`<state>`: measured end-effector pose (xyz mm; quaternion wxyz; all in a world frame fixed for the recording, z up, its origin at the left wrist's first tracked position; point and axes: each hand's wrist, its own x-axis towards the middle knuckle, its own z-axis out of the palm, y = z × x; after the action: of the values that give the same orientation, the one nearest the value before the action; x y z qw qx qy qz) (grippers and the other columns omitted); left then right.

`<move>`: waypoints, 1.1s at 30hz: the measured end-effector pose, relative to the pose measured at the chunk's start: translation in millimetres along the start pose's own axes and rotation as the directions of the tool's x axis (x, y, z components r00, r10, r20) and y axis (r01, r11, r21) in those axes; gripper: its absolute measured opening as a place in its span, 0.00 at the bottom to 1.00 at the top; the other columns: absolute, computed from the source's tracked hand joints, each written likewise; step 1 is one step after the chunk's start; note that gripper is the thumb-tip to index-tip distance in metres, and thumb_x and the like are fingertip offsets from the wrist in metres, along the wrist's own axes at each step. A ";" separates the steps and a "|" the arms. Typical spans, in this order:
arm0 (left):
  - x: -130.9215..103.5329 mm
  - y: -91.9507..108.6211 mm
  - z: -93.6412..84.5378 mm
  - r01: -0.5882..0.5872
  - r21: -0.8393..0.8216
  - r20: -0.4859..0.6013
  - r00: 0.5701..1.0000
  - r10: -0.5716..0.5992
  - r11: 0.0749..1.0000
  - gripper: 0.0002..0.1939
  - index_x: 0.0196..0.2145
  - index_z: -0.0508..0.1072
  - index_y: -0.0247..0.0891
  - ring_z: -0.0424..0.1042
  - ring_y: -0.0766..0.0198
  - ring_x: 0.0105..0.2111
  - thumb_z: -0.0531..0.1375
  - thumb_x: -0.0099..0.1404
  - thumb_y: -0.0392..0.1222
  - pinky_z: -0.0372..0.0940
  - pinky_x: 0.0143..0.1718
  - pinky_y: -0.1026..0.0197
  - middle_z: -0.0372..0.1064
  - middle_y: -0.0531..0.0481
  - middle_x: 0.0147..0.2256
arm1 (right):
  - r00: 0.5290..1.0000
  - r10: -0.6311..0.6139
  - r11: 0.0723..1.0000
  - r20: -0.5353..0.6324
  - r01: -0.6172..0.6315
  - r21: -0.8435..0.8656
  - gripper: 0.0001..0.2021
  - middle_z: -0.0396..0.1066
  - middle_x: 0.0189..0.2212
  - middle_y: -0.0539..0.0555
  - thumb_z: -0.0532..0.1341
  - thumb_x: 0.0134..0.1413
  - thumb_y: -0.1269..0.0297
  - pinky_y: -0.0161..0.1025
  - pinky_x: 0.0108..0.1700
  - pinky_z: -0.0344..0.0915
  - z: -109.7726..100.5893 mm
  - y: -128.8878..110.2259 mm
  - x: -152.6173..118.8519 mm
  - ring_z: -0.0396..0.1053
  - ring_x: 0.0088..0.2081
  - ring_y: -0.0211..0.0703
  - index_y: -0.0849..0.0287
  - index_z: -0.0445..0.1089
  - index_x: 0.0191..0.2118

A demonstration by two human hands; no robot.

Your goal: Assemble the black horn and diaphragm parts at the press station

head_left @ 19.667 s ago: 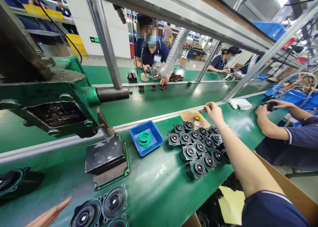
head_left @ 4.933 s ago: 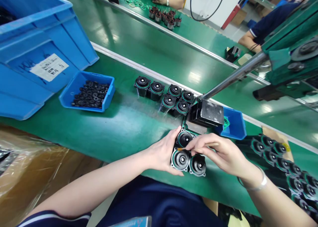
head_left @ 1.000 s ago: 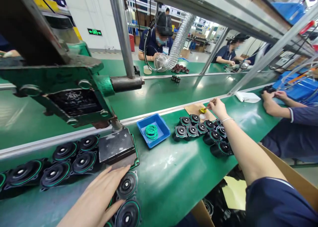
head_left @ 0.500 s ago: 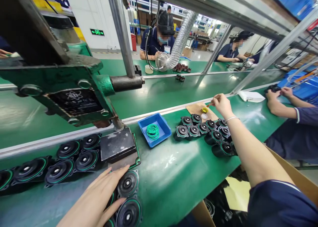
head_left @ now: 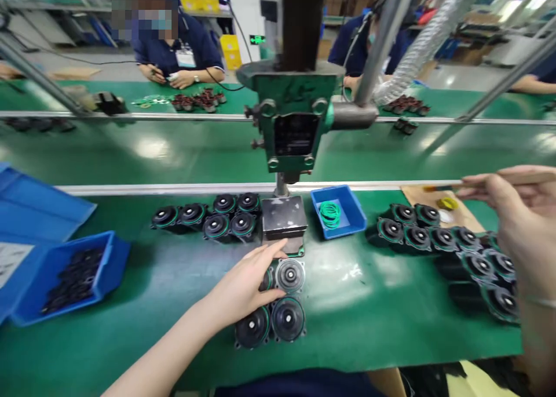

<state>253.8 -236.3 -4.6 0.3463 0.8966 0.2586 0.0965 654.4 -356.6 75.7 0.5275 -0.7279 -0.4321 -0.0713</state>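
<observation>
Left hand [head_left: 245,284] palm-down over black parts [head_left: 289,319], right hand [head_left: 527,223] raised, pinching brush [head_left: 447,186]

head view, facing down over green workbench [head_left: 343,310]

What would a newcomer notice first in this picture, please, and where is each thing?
Probably the green press first, standing large in the upper middle. Below it, the left hand spreads over a small group of round black parts, while at the far right the right hand holds a thin stick. Bright green rings also stand out in the blue tray right of the press.
</observation>
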 end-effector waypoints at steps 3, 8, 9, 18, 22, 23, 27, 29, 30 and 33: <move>-0.2 -1.0 0.7 -0.008 -0.040 0.005 1.000 0.008 0.999 0.49 0.68 0.42 0.49 0.66 0.51 0.58 0.68 0.59 0.36 0.64 0.59 0.45 0.69 0.46 0.55 | 0.934 -0.109 0.939 0.339 -0.015 0.343 0.05 0.77 0.36 0.57 0.65 0.57 0.66 0.48 0.37 0.76 32.2 -54.7 -46.7 0.77 0.32 0.47 0.50 0.70 0.39; 0.0 -3.6 4.8 -0.025 -0.035 -0.024 0.999 0.024 0.999 0.53 0.68 0.39 0.48 0.66 0.48 0.59 0.69 0.57 0.37 0.63 0.59 0.41 0.70 0.44 0.54 | 0.520 -0.308 0.852 0.797 -0.222 0.474 0.03 0.76 0.39 0.55 0.61 0.62 0.65 0.42 0.41 0.76 102.0 -85.9 -78.7 0.77 0.38 0.41 0.56 0.67 0.41; 0.1 -3.9 5.7 -0.023 -0.027 -0.032 0.999 0.022 0.999 0.54 0.69 0.39 0.47 0.65 0.47 0.60 0.69 0.57 0.38 0.63 0.59 0.40 0.69 0.43 0.55 | 0.470 -0.323 0.855 0.821 -0.227 0.466 0.04 0.75 0.39 0.55 0.60 0.63 0.64 0.42 0.42 0.75 113.3 -87.7 -79.6 0.76 0.38 0.41 0.57 0.66 0.41; 1.4 -2.1 5.9 -0.017 -0.032 -0.060 0.998 0.015 0.999 0.57 0.69 0.36 0.43 0.65 0.46 0.60 0.70 0.55 0.37 0.61 0.61 0.40 0.66 0.38 0.59 | 0.226 -0.438 0.879 0.870 -0.099 0.467 0.03 0.71 0.37 0.52 0.57 0.65 0.65 0.37 0.42 0.71 151.5 -102.1 -80.2 0.73 0.38 0.36 0.58 0.64 0.41; 2.8 -1.2 3.9 -0.024 -0.030 -0.048 0.999 0.023 0.999 0.58 0.68 0.37 0.42 0.67 0.46 0.59 0.71 0.53 0.36 0.59 0.62 0.40 0.66 0.37 0.59 | 0.188 -0.426 0.902 0.885 0.004 0.433 0.03 0.70 0.36 0.52 0.56 0.66 0.65 0.37 0.39 0.70 154.3 -107.8 -76.7 0.71 0.36 0.37 0.58 0.63 0.42; 3.0 -1.2 3.7 -0.027 -0.028 -0.047 0.999 0.026 0.999 0.58 0.68 0.36 0.42 0.67 0.45 0.58 0.71 0.53 0.36 0.58 0.62 0.40 0.67 0.37 0.58 | 0.182 -0.422 0.906 0.888 0.043 0.422 0.03 0.70 0.36 0.52 0.56 0.66 0.65 0.37 0.39 0.70 154.1 -109.4 -75.9 0.71 0.36 0.37 0.58 0.63 0.42; 2.8 -1.7 4.3 -0.030 -0.019 -0.041 0.999 0.030 0.999 0.59 0.68 0.35 0.43 0.69 0.45 0.56 0.71 0.53 0.35 0.59 0.61 0.39 0.71 0.40 0.54 | 0.188 -0.416 0.904 0.890 0.192 0.382 0.02 0.71 0.37 0.54 0.55 0.66 0.67 0.39 0.39 0.70 147.4 -113.5 -76.2 0.72 0.36 0.39 0.58 0.62 0.42; 2.2 -2.1 5.6 -0.040 -0.006 -0.047 0.998 0.039 0.999 0.60 0.68 0.34 0.44 0.70 0.46 0.55 0.72 0.53 0.35 0.59 0.60 0.39 0.72 0.41 0.52 | 0.217 -0.401 0.904 0.890 0.253 0.346 0.02 0.72 0.37 0.55 0.54 0.66 0.67 0.39 0.39 0.70 140.0 -113.0 -79.7 0.72 0.36 0.40 0.58 0.61 0.43; 1.8 -2.3 6.5 -0.044 0.002 -0.054 0.998 0.044 0.999 0.60 0.68 0.33 0.43 0.71 0.47 0.55 0.72 0.53 0.35 0.59 0.60 0.39 0.73 0.41 0.51 | 0.238 -0.394 0.903 0.888 0.280 0.325 0.02 0.72 0.37 0.55 0.53 0.67 0.67 0.39 0.38 0.70 135.4 -112.0 -82.6 0.72 0.36 0.41 0.57 0.60 0.43; 0.5 -2.7 8.7 -0.046 0.026 -0.067 0.997 0.048 0.999 0.61 0.68 0.33 0.42 0.71 0.47 0.54 0.72 0.53 0.36 0.59 0.60 0.39 0.73 0.42 0.50 | 0.316 -0.374 0.907 0.872 0.320 0.274 0.03 0.72 0.37 0.55 0.53 0.67 0.68 0.39 0.37 0.70 119.7 -107.6 -96.3 0.73 0.35 0.41 0.57 0.59 0.44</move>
<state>256.2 -239.3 -12.9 0.3238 0.9028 0.2503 0.1318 477.2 -303.1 45.9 0.1955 -0.5232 -0.7951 0.2364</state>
